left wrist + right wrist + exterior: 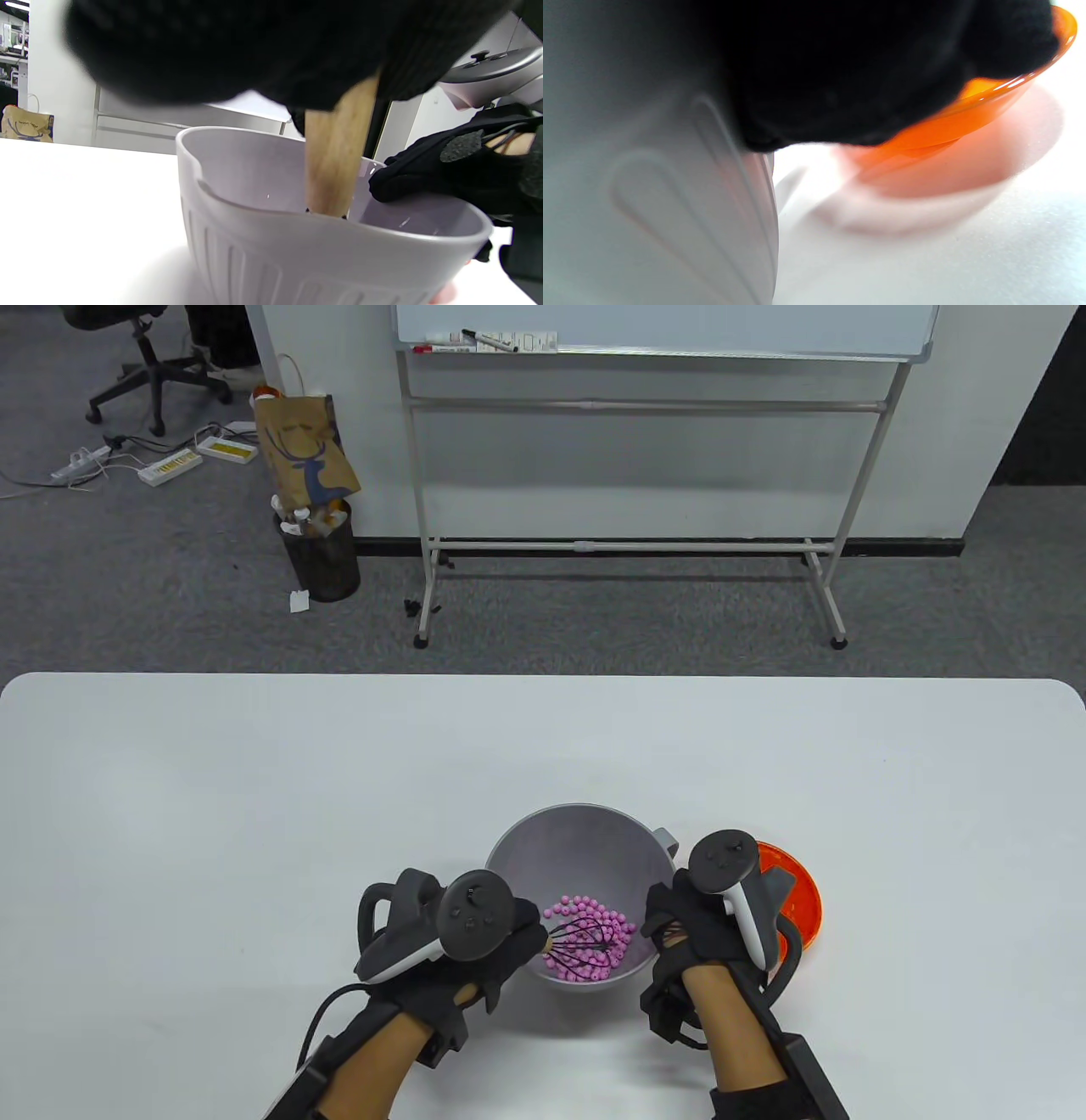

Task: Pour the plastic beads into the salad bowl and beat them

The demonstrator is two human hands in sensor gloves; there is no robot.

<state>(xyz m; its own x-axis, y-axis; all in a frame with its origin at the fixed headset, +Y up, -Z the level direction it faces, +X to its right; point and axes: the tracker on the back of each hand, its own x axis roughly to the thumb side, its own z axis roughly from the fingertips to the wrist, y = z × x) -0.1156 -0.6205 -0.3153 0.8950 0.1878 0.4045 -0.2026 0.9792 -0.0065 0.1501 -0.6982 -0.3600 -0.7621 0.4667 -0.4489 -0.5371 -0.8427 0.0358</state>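
Note:
A grey salad bowl point(585, 840) stands near the table's front edge with pink plastic beads point(585, 937) heaped at its bottom. A whisk with black wires point(585, 946) and a wooden handle point(335, 169) dips into the beads. My left hand point(501, 937) grips that handle at the bowl's left rim. My right hand point(679, 920) holds the bowl's right rim point(424, 237), fingers curled over the edge. In the right wrist view the bowl's ribbed outer wall point(649, 203) fills the left half.
An orange dish point(793, 899) sits on the table just right of the bowl, partly behind my right hand; the right wrist view shows the orange dish point(967, 118) too. Beyond the table stand a whiteboard frame point(628, 547) and a waste bin point(321, 551).

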